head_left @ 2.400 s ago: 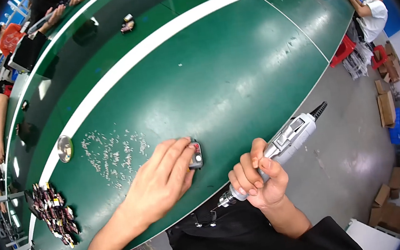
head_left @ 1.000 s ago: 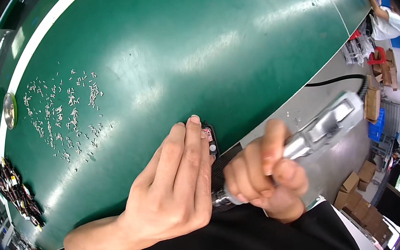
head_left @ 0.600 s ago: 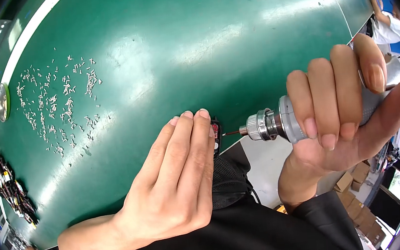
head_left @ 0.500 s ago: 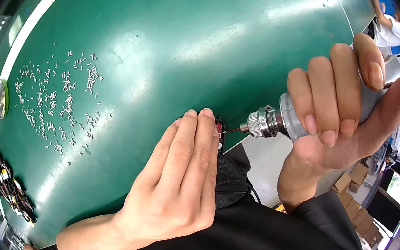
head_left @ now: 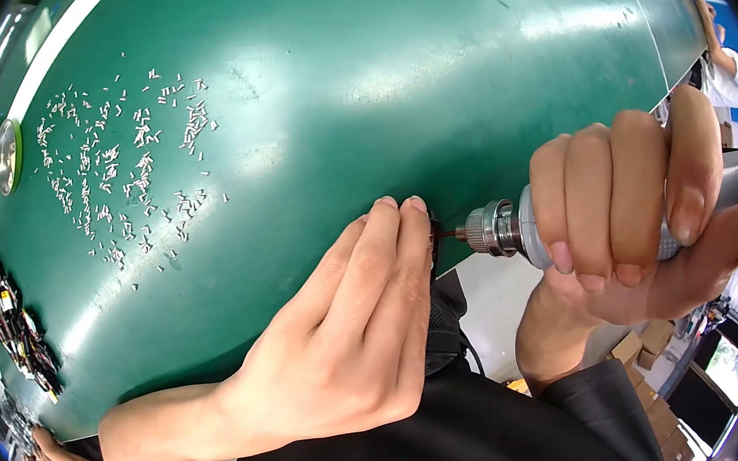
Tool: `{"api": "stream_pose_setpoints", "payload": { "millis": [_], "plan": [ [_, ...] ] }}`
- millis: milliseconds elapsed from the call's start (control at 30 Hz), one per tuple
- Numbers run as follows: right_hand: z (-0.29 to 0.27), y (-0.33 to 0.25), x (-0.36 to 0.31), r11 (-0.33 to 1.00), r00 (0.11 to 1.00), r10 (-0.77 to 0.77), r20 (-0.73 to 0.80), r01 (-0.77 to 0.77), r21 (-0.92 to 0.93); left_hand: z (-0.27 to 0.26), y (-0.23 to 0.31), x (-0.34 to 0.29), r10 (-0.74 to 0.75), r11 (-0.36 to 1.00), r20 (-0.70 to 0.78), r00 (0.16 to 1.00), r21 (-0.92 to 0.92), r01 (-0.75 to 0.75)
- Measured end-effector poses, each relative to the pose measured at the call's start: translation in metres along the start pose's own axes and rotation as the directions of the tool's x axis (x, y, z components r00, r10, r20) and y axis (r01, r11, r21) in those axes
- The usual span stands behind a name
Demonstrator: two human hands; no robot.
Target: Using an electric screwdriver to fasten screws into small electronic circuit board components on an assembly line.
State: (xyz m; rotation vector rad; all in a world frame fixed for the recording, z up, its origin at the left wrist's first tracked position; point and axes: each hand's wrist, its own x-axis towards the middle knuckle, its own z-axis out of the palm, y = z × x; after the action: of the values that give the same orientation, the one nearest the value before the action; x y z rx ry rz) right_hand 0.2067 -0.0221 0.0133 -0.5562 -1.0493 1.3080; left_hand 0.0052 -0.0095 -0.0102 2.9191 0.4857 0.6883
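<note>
- My left hand (head_left: 345,342) lay flat with its fingers together, fingertips pressed over a small dark part (head_left: 432,240) at the near edge of the green table (head_left: 388,73); most of that part was hidden beneath them.
- My right hand (head_left: 632,219) was wrapped tight around a silver electric screwdriver (head_left: 514,227), smooth metal with a ribbed collar.
- The screwdriver lay nearly level, its long axis running left to right, the thin bit pointing left into the part.
- Small pale screws (head_left: 121,168) lay loosely scattered on the glossy table surface, well apart from my hands.
- A round green-rimmed dish (head_left: 8,155) sat at the far left; I couldn't tell its contents.
</note>
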Motion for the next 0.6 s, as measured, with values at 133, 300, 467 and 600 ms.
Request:
{"api": "stream_pose_setpoints", "payload": {
  "millis": [133,300,467,600],
  "plan": [
    [0.009,-0.003,0.002,0.996,1.0,0.024,0.012,-0.023,-0.09,-0.001,0.001,0.003,0.027,0.998,0.039,0.999,-0.064,-0.024],
    [0.019,-0.013,0.008,0.971,0.998,0.053,0.025,-0.046,-0.236,-0.004,-0.003,0.003,0.102,0.994,0.072,0.992,0.03,-0.105],
    [0.021,0.012,0.019,0.985,0.985,-0.03,0.172,0.0,0.173,-0.017,-0.002,-0.011,0.007,1.0,0.057,0.998,0.01,-0.008],
    [0.002,0.008,0.039,0.938,0.814,-0.129,0.567,-0.086,0.336,-0.033,-0.011,-0.017,0.118,0.993,0.159,0.98,-0.046,-0.112]
  ]
}}
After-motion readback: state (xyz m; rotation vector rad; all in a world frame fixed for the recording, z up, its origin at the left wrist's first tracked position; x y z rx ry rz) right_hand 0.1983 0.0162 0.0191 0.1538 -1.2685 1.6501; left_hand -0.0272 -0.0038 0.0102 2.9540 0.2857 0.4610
